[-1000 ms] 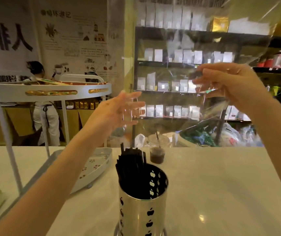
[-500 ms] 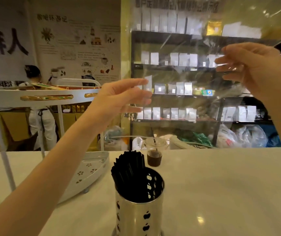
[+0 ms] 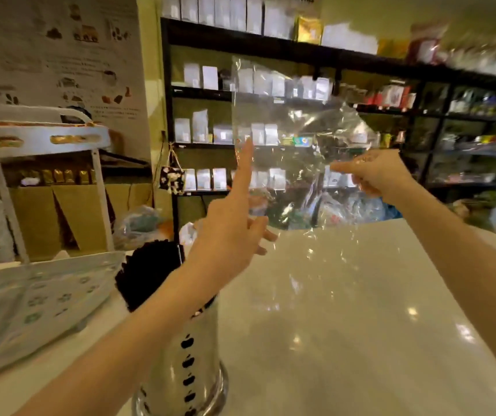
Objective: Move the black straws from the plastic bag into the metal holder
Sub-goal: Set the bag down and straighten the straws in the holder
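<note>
Tiered white cart [image 3: 39, 139] stands at the far left, its patterned lower tray [image 3: 30, 307] blurred, just beside the metal holder [image 3: 186, 355]. Black straws [image 3: 147, 271] stand bunched inside the holder, which sits on the pale counter [image 3: 345, 325] and bears apple-shaped cutouts; the left forearm crosses in front of its rim. Above it the left hand [image 3: 228, 235] is raised with the index finger pointing up along the left edge of the clear plastic bag [image 3: 285, 139], the other fingers loosely spread. The bag hangs in the air, crumpled and see-through, with no straws visible in it. At its right side the right hand [image 3: 372, 172] pinches the plastic between fingertips. Dark shelves [image 3: 300, 52] of packets fill the background.
</note>
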`<state>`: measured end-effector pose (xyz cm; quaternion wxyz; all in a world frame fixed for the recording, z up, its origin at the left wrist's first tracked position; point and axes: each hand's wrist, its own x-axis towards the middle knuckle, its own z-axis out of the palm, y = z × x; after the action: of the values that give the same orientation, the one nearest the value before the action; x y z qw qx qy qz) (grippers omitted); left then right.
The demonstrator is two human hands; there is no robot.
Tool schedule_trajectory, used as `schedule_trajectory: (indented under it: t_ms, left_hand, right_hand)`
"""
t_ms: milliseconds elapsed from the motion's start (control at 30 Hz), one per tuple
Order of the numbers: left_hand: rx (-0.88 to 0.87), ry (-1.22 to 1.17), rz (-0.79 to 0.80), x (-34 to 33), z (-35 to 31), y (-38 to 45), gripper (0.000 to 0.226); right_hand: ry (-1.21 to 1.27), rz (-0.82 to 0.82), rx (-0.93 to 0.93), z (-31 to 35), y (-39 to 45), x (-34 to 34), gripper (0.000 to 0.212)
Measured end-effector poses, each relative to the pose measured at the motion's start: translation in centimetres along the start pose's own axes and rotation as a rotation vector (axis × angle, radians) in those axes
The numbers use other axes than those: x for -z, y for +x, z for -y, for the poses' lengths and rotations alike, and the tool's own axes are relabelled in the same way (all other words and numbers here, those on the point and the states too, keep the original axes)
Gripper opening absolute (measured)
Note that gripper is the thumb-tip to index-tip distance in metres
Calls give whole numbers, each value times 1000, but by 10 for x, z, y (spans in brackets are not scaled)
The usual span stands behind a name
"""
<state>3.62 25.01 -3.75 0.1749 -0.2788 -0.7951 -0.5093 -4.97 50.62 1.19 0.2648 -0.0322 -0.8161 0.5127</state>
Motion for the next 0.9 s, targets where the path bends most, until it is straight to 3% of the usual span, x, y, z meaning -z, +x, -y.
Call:
schedule_trajectory:
  t_ms: [67,167,267,400,500,633,767,900]
  left_hand:
    - [59,9,70,-20,9,-11,71]
    - [178,85,143,-51,31,-31,43]
    - [289,124,242,-79,56,-54,39]
    - [431,206,335,-95,82,-68,38]
    - [435,350,453,-97,99,-77,24]
    - [444,551,579,-96,109,-85,38]
    - [414,718,656,-96,105,-87,33]
    - [360,781,653,-91,81,-85,43]
  right_hand:
    - [-153,-22,-11,-26,-5,-7,40]
    - [-378,-10,-79,-72,-13,-21,80]
    - [-468,61,-97,-118,-30,-35,103]
    - [-583,160,-195,-159,-53,-49,102]
    - [-656,235,-184,-181,-65,-55,97]
    - [-771,287,-183,-202,-73,-61,92]
    - [-929,302,-117,-203,-76,-64,86]
    - [-969,281,38,-172,-81,-74,90]
